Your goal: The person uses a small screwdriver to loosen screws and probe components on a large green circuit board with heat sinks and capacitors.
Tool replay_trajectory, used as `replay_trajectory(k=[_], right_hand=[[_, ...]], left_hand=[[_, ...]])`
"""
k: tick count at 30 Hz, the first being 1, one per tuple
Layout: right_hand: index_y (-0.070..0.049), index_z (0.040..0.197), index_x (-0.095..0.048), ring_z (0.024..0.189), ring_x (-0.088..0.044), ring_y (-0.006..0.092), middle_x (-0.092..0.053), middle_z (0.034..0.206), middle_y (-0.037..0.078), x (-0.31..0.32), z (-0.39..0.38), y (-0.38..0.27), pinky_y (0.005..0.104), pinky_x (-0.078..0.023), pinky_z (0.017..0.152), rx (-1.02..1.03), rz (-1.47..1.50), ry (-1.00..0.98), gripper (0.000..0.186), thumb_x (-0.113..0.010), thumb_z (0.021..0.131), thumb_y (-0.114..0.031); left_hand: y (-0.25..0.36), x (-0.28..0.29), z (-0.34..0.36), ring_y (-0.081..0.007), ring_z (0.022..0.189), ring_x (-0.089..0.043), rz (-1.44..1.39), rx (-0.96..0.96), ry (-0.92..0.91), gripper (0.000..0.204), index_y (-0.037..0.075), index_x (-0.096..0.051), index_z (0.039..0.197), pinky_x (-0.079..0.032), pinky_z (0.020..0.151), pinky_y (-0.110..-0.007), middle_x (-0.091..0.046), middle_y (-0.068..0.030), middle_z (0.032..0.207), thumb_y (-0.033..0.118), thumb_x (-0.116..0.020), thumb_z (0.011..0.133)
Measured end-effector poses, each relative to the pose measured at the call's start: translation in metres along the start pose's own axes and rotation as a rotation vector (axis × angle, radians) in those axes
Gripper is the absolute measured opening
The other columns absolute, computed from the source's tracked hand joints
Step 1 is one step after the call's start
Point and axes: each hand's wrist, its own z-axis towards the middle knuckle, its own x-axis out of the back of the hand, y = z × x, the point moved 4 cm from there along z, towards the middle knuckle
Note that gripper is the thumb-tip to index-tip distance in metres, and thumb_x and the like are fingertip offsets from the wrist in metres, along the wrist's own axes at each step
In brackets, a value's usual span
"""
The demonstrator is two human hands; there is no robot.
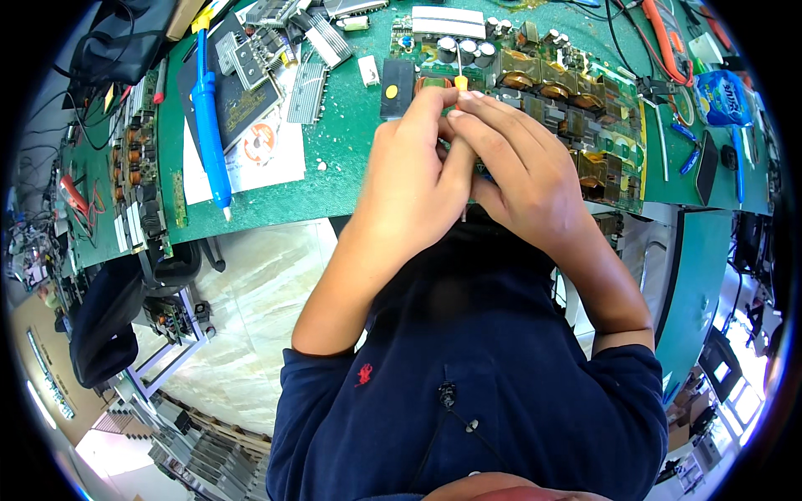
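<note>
A screwdriver (461, 83) with a yellow collar and thin metal shaft points away from me, its tip among the capacitors on a large green circuit board (631, 150). My left hand (415, 171) and my right hand (528, 171) meet over its handle at the board's near edge. Fingers of both hands are closed round the handle and hide most of it. Just left of the fingertips sits a black block with a yellow dot (391, 89). Brown-wrapped transformers (520, 68) and silver-topped capacitors (466, 52) stand on the board around the shaft.
On the green bench lie a blue desoldering pump (205, 108), white paper (284, 159), loose heat sinks (307, 90) and another long board (138, 167) at left. To the right are a blue packet (723, 96), orange-handled pliers (662, 42) and a dark flat object (707, 167).
</note>
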Motion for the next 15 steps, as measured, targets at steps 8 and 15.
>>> replay_trajectory(k=[8,15], right_hand=[[0.003,0.114,-0.07,0.109,-0.071,0.0357,-0.07,0.117,0.018,-0.006,-0.001,-0.002,0.0427,-0.059,0.094,-0.041,-0.002,0.05,0.039,-0.076,0.075,0.001],[0.004,0.105,-0.072,0.106,-0.071,0.0329,-0.071,0.111,0.017,-0.004,-0.002,-0.002,0.0401,-0.06,0.091,-0.054,-0.006,0.08,0.03,-0.074,0.075,0.001]], left_hand=[[0.016,0.038,0.011,-0.0146,0.073,-0.069,0.288,-0.234,0.159,0.02,0.0,-0.071,0.113,-0.053,0.064,-0.028,-0.074,-0.0097,0.089,0.004,-0.066,0.094],[0.019,0.045,0.07,-0.0292,0.102,-0.066,0.632,-0.399,0.174,0.02,0.006,-0.073,0.109,-0.054,0.086,-0.038,-0.069,-0.0125,0.107,0.01,-0.067,0.09]])
